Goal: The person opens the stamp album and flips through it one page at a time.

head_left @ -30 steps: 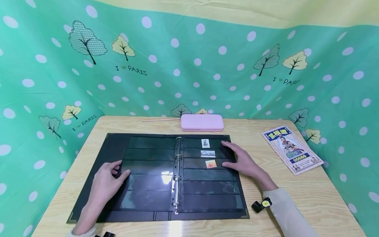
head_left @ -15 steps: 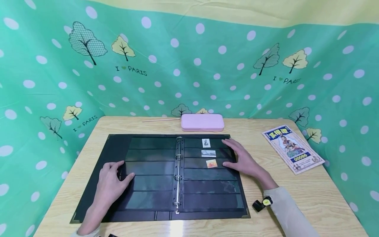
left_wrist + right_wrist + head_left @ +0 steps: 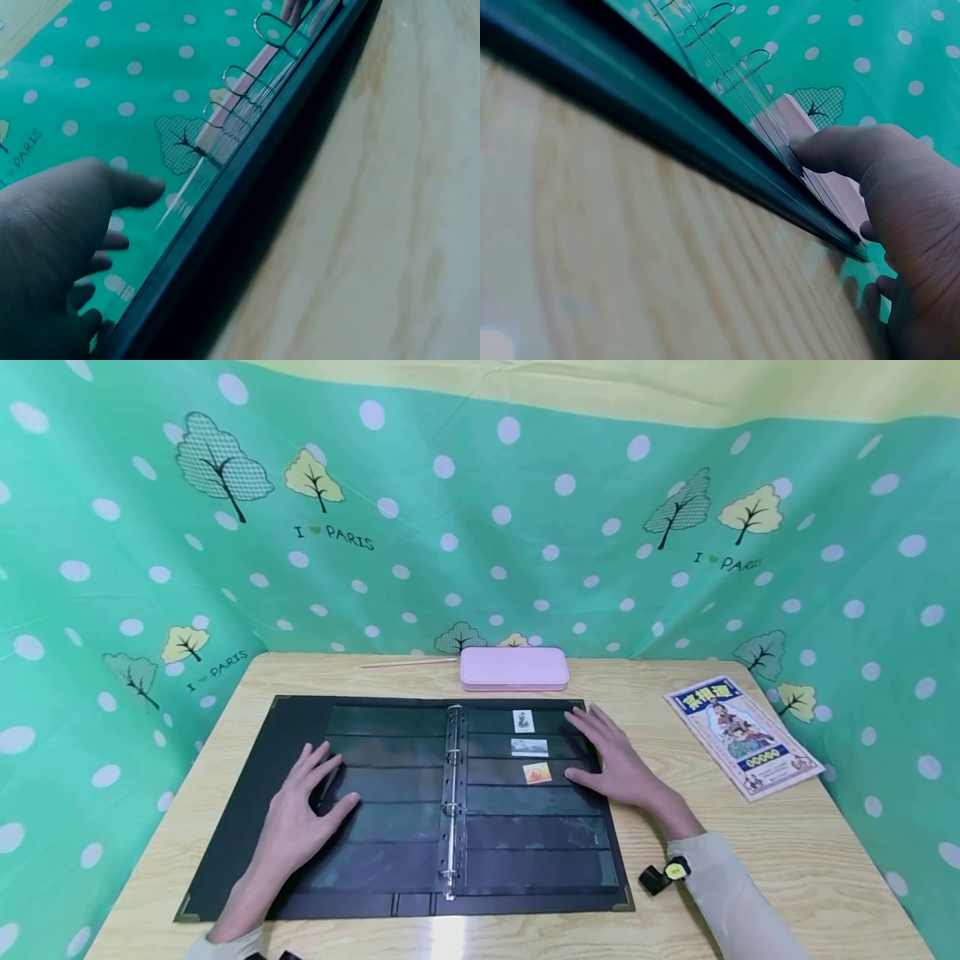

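My left hand (image 3: 296,822), spread loosely and holding nothing, is over the left page (image 3: 397,822) of one binder (image 3: 243,777), its long axis running left to right. On its right page (image 3: 536,868), three stamps (image 3: 529,747) lie left of my nearer right hand (image 3: 621,768), relaxed at the binder's edge; one booklet (image 3: 744,737) lies right of the binder.

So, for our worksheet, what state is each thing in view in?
Album: lying open
Metal rings: apparently closed
Three stamps: face up, on right page
Pink case: closed
Printed booklet: lying flat
Left hand: fingers extended, over left page
Right hand: fingers extended, at album's right edge
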Demonstrator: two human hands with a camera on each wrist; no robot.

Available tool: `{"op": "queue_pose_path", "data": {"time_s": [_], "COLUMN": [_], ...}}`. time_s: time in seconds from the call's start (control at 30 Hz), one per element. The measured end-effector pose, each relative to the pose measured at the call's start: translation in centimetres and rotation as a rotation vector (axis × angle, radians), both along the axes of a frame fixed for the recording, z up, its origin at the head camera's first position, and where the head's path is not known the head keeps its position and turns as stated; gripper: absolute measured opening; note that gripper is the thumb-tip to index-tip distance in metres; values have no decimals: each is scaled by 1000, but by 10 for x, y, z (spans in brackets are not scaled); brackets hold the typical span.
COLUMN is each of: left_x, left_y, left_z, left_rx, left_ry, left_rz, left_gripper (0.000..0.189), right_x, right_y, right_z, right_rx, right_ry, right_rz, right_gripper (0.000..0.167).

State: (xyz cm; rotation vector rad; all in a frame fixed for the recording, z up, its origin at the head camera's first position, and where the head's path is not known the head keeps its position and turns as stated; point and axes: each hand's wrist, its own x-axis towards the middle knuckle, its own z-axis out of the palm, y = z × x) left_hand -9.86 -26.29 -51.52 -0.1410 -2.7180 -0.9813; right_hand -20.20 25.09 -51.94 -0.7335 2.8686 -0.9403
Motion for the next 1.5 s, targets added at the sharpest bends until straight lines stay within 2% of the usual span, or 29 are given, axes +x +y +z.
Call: {"op": "queue_pose_path", "data": {"time_s": [0.1, 0.17, 0.3, 0.5, 1.03, 1.37, 1.5], "left_x": [-2, -3, -3, -1, 4, 3, 3], "left_y": [0, 0, 0, 1, -1, 1, 1], "left_z": [-1, -2, -3, -1, -3, -3, -2], "left_rx": [-12, -55, -135, -160, -177, -185, -184], "left_ry": [-56, -94, -152, -168, -157, -149, -149], "left_rz": [-69, -110, -154, -152, -155, -158, -156], "left_gripper": [80, 87, 94, 94, 92, 91, 91], "right_x": [0, 0, 0, -1, 2, 6, 6], "right_y": [0, 0, 0, 0, 1, -2, -4], "right_z": [-1, -2, -3, -4, -2, 1, 3], "right_rx": [12, 25, 55, 55, 23, -53, -86], "right_ry": [-2, -5, -3, -10, -57, 43, 56], "right_rz": [-8, -8, 1, -6, -70, -91, -82], "right_gripper": [94, 94, 94, 95, 95, 87, 83]}}
